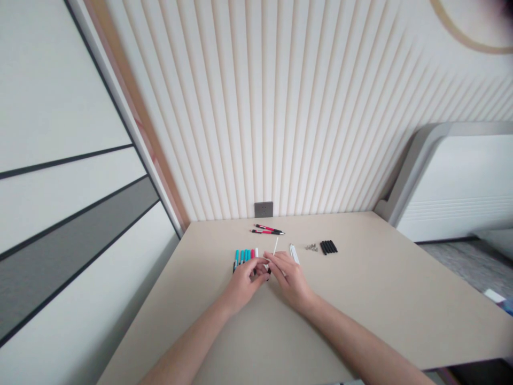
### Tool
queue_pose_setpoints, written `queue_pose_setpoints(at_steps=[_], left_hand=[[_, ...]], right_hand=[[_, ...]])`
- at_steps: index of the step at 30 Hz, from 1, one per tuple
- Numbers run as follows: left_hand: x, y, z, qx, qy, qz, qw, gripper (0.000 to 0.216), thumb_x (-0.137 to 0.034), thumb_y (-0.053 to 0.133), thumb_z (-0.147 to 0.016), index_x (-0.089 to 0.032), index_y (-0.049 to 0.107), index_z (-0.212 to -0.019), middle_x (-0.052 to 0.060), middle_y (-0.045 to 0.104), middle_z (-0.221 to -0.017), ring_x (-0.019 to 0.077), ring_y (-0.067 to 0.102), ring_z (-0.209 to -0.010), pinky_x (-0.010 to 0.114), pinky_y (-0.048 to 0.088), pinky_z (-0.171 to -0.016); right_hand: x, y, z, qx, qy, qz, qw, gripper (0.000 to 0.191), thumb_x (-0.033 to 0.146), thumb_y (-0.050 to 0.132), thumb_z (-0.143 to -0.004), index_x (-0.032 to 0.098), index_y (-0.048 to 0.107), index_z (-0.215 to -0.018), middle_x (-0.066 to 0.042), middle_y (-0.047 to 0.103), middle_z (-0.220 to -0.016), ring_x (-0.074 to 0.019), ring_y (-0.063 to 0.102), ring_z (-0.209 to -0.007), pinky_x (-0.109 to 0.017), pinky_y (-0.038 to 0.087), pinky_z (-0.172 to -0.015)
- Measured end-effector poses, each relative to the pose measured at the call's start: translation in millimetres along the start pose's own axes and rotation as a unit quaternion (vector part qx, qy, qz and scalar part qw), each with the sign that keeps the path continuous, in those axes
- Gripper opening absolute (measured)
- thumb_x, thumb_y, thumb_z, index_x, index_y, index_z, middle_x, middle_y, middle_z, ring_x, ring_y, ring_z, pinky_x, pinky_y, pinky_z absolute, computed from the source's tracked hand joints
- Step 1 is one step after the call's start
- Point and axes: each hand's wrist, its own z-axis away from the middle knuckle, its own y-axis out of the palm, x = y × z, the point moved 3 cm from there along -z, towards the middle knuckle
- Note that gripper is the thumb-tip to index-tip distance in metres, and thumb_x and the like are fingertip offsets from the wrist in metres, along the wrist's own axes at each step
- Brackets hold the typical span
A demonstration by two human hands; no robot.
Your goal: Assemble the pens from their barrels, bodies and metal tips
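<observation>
Small dark piece point(269, 270), caught between the fingertips over the table point(360, 299), nearer the far edge than the near one and a little closer to the left edge than to the right. Around it, the left hand point(247, 279), narrowed, with thumb and fingertips pinched on the piece. Opposite, the right hand point(289, 275), fingers bent and drawn in narrow, meeting the left at the tips; a hidden grip there, impossible to tell on what.

Just beyond the right fingers, a thin white rod point(276, 245) slanting toward the far edge; held or merely lying there, impossible to tell.

For good work at this point, probably best to steady the piece with the left fingertips, work lightly with the right and keep both ends in line, without forcing. Also wise: to stay low over the table, against small parts dropping and rolling.

Beside the left hand, on the left-edge side, a row of teal barrels point(242, 255), ending in a red barrel point(253, 253). Toward the far edge, two red-and-black pens point(265, 231). Past the right hand, white sticks point(294, 253), then small metallic parts point(311, 247) and, toward the far right corner, black cylinders point(329, 247) side by side.
</observation>
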Motion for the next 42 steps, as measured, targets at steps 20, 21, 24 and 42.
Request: queue_pose_setpoints(at_steps=[20, 21, 24, 42], left_hand=[[-0.5, -7.1, 6.6, 0.006, 0.074, -0.123, 0.99, 0.017, -0.024, 0.052, -0.092, -0.02, 0.059, -0.107, 0.005, 0.064, -0.096, 0.0181, 0.06, -0.088, 0.033, 0.048, -0.087], [-0.1, -9.7, 6.8, -0.001, 0.08, -0.131, 0.988, 0.017, -0.025, 0.051, -0.093, -0.02, 0.059, -0.107, 0.005, 0.064, -0.095, 0.0183, 0.06, -0.088, 0.033, 0.048, -0.087], [1.0, -16.8, 6.8, -0.019, 0.092, -0.147, 0.985, 0.018, -0.027, 0.049, -0.094, -0.02, 0.058, -0.108, 0.005, 0.063, -0.093, 0.0186, 0.06, -0.088, 0.034, 0.048, -0.087], [2.4, -22.2, 7.7, -0.028, 0.112, -0.204, 0.972, 0.017, -0.023, 0.052, -0.094, -0.021, 0.059, -0.109, 0.006, 0.065, -0.101, 0.0198, 0.06, -0.094, 0.035, 0.046, -0.089]], right_hand=[[-47.0, -50.5, -6.6, -0.135, 0.192, -0.048, 0.971, 0.069, 0.041, 0.05, -0.092, 0.014, 0.024, -0.15, -0.008, 0.075, -0.093, -0.0192, 0.068, -0.079, -0.034, 0.051, -0.08], [-51.2, -55.2, -6.7, -0.123, 0.194, -0.033, 0.973, 0.06, 0.042, 0.05, -0.091, 0.015, 0.038, -0.143, -0.009, 0.075, -0.093, -0.0202, 0.068, -0.082, -0.035, 0.051, -0.082], [-62.0, -69.3, -7.3, -0.091, 0.169, 0.036, 0.981, 0.034, 0.044, 0.051, -0.091, 0.019, 0.07, -0.104, -0.011, 0.072, -0.103, -0.023, 0.066, -0.092, -0.037, 0.05, -0.085], [-71.4, -66.3, 2.3, 0.17, 0.115, 0.313, 0.927, 0.035, 0.009, 0.045, -0.091, 0.019, 0.073, -0.111, -0.009, 0.07, -0.098, -0.0221, 0.061, -0.101, -0.029, 0.042, -0.091]])
